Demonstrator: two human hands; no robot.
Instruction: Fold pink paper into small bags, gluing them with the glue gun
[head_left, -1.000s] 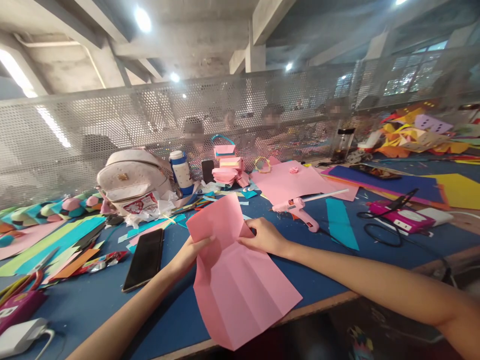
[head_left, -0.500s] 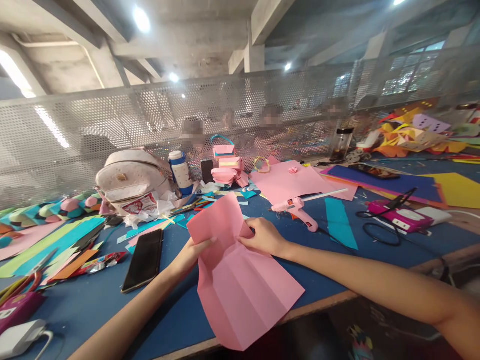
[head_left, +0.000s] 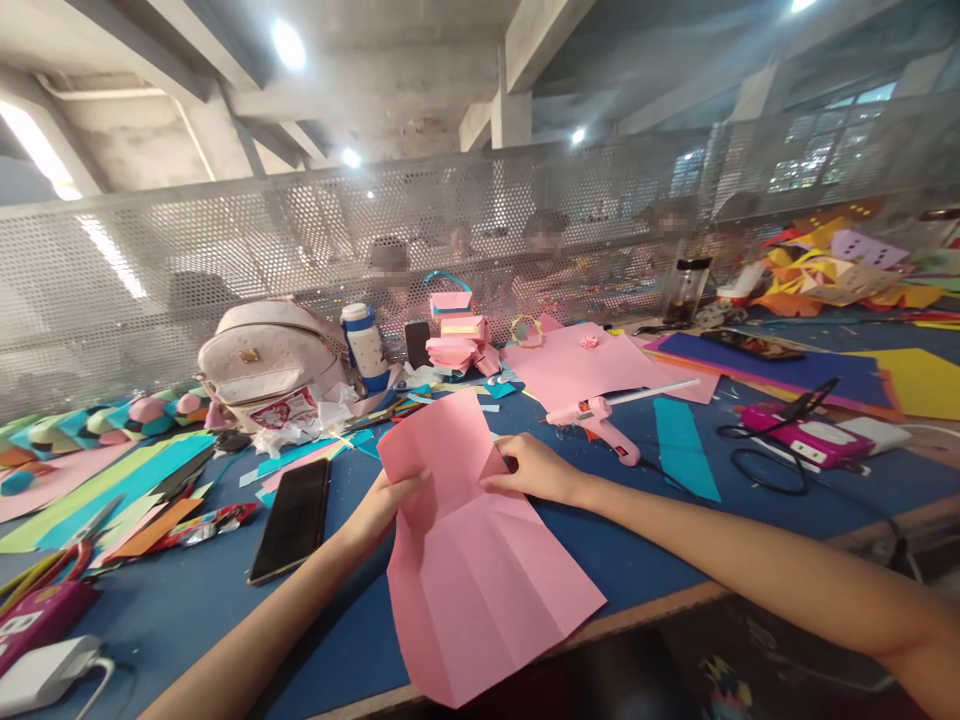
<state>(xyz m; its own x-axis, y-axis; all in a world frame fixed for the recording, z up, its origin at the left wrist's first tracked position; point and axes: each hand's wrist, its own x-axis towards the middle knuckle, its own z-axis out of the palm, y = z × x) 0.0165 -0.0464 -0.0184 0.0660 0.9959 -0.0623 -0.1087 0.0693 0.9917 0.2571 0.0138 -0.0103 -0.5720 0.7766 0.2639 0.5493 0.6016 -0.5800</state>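
Between both hands is a sheet of pink paper (head_left: 480,570), creased lengthwise, its upper part bent up and its lower part reaching past the table's front edge. My left hand (head_left: 394,500) grips its left edge, thumb on the near face and the other fingers hidden behind. On the right side, my right hand (head_left: 532,470) pinches the paper at a fold, thumb and forefinger closed on it. A pink glue gun (head_left: 600,422) with a clear glue stick lies just right of that hand. A dark phone (head_left: 291,520) rests beside my left forearm.
A white backpack (head_left: 274,360) and a bottle (head_left: 365,345) stand at the back before a perforated metal screen (head_left: 315,240). Scissors (head_left: 90,530) and paper strips lie left. Rightward are a magenta power strip (head_left: 806,437), cables and coloured sheets (head_left: 795,370). People sit beyond the screen.
The pink paper's lower end has swung slightly left. Both hands keep their hold, and the whole view has shifted a little.
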